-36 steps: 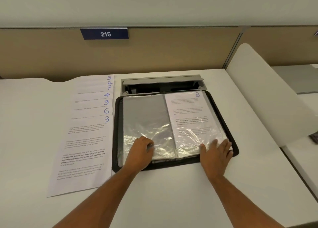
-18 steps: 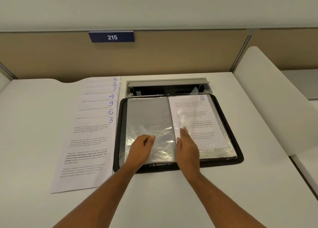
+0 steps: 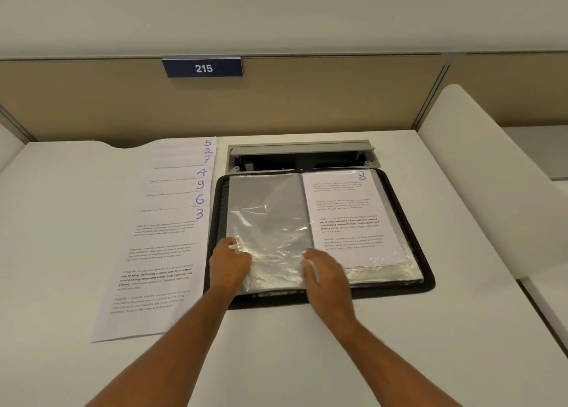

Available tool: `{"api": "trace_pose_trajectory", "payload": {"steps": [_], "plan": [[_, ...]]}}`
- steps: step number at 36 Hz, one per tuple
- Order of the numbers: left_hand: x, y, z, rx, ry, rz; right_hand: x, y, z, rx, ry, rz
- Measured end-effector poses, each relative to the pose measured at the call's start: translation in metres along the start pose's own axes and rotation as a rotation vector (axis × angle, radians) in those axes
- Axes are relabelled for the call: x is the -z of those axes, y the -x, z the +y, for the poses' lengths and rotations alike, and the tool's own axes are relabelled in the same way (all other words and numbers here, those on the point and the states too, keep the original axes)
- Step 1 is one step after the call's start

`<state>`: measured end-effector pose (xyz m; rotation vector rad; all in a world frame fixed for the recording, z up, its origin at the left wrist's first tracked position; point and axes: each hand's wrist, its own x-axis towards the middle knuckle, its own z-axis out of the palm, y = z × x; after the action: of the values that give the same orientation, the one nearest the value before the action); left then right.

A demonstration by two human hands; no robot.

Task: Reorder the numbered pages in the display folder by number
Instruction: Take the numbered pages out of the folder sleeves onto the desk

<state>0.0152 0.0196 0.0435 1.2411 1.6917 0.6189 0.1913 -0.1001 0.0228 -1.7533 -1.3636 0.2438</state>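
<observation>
The black display folder (image 3: 427, 281) lies open on the white desk. Its left half shows an empty clear plastic sleeve (image 3: 270, 209) over grey backing. In the right half sits the page numbered 8 (image 3: 347, 209) inside a sleeve. My left hand (image 3: 229, 263) pinches the crumpled lower left corner of the empty sleeve. My right hand (image 3: 327, 276) rests on the sleeves near the spine, at the folder's lower middle, with its fingers loosely bent. Left of the folder lie several loose numbered pages (image 3: 159, 253), fanned out, with page 3 on top.
An open grey cable hatch (image 3: 301, 154) sits in the desk just behind the folder. A beige partition with a blue sign reading 215 (image 3: 203, 67) closes off the back. A white curved divider (image 3: 479, 191) borders the desk on the right.
My right hand slid from the folder's lower right corner to the spine, then drew back toward me. My left hand shifted left to the sleeve's outer corner and pinched it.
</observation>
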Motion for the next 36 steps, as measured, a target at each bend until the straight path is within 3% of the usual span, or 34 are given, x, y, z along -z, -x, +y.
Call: {"api": "trace_pose_trajectory", "payload": {"steps": [5,9,12,16,20,24,31,36], "plan": [[0.01,-0.02,-0.018,-0.002,-0.125,0.05,0.032,-0.002,0.053,-0.428,0.403,0.115],[0.016,-0.018,-0.009,-0.051,-0.199,0.147,0.056,0.005,0.082,-0.635,0.529,0.132],[0.014,-0.015,-0.002,-0.158,-0.239,0.203,0.059,0.01,0.096,-0.661,0.599,0.061],[-0.001,-0.006,0.008,-0.319,-0.263,0.195,0.054,0.013,0.098,-0.532,0.678,0.016],[-0.026,0.011,0.017,-0.445,-0.247,0.005,0.052,0.012,0.094,-0.459,0.538,-0.008],[-0.056,0.029,0.02,-0.55,-0.347,-0.176,0.058,0.006,0.082,-0.52,0.26,0.004],[-0.1,0.049,0.019,-0.615,-0.412,-0.349,0.088,-0.012,0.06,-0.678,-0.207,0.254],[-0.122,0.059,0.019,-0.737,-0.456,-0.375,0.104,-0.022,0.058,-0.726,-0.274,0.321]]}}
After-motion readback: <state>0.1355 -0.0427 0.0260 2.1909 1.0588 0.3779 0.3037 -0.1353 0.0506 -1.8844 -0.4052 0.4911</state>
